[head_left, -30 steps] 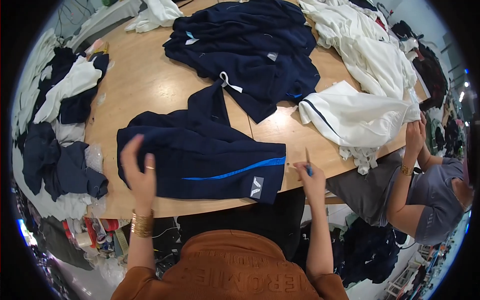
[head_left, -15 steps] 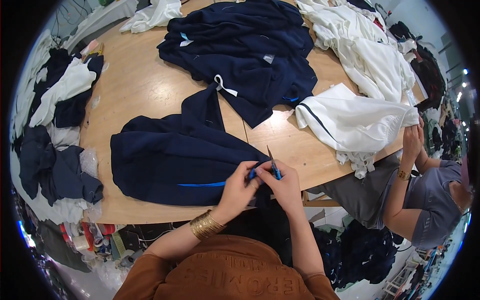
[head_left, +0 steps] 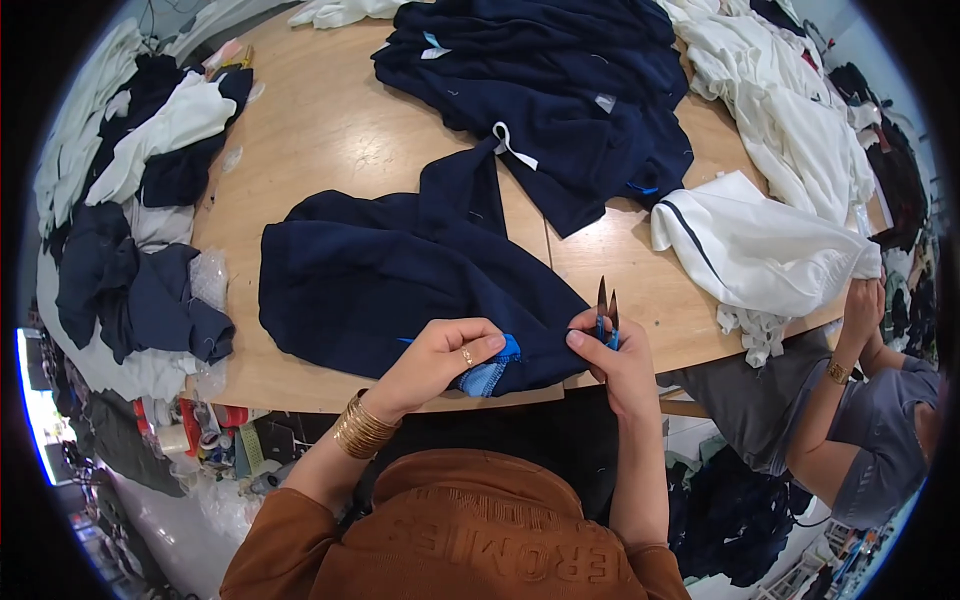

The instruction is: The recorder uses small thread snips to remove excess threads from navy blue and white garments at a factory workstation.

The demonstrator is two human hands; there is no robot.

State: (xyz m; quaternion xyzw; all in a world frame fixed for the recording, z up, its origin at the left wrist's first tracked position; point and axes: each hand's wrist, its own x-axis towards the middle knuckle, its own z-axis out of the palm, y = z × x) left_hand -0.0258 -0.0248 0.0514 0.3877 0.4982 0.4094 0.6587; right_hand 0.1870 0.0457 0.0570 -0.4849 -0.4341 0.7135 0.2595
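Observation:
A dark navy garment (head_left: pixel 370 275) lies spread along the near edge of the table. My left hand (head_left: pixel 440 365) is closed on it, thumb and fingers pinching a turned-out bright blue lining (head_left: pixel 485 377) with a stitched edge. My right hand (head_left: pixel 618 365) holds small scissors (head_left: pixel 606 308), blades pointing away from me and slightly parted. Its thumb and forefinger also seem to pinch the garment's right end. Fabric hides some of the fingertips.
A navy pile (head_left: pixel 540 90) touches the garment's far side. White garments (head_left: pixel 765 100) lie at the far right. A co-worker (head_left: pixel 850 400) at the right holds a white piece (head_left: pixel 750 245). More clothes (head_left: pixel 150 290) line the left edge of the wooden table (head_left: pixel 320 150).
My hands have moved apart, the left to the left and the right to the right. The blue lining now shows more beneath my left hand. The view has shifted, moving the table rightward.

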